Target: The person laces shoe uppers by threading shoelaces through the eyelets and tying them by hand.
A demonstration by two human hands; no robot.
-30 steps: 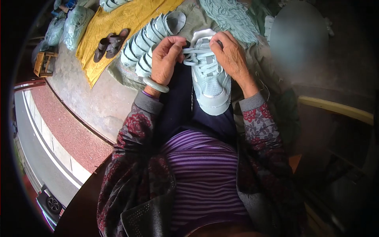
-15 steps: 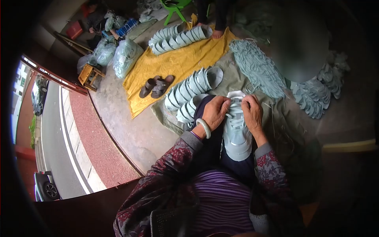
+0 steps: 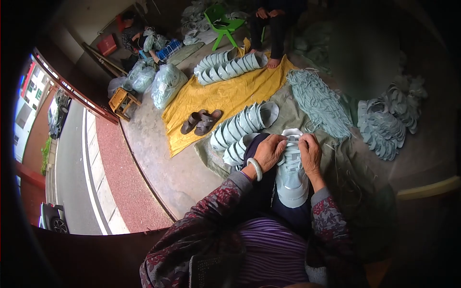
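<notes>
A pale blue-white shoe (image 3: 292, 185) rests on my dark-trousered lap, its toe toward my body and its collar away. My left hand (image 3: 269, 152), with a pale bangle at the wrist, is closed at the left side of the upper laces. On the other side of the opening, my right hand (image 3: 310, 152) pinches at the upper laces. What lies between the fingertips is mostly hidden. Beside my left hand, stacked pale shoe uppers (image 3: 237, 127) lie in curved rows on a greenish cloth.
Brown sandals (image 3: 206, 122) lie on a yellow sheet (image 3: 192, 105) with more stacked uppers. Beyond are a bundle of laces (image 3: 319, 103), filled plastic bags (image 3: 167, 86), a wooden stool (image 3: 122, 103), a green chair (image 3: 224, 26) and two people. Uppers (image 3: 382, 127) are heaped at right.
The view has tilted up, so my hands and the shoe appear lower and farther right. My left hand has come in closer to the shoe's opening; the loose lace loops beside it show less.
</notes>
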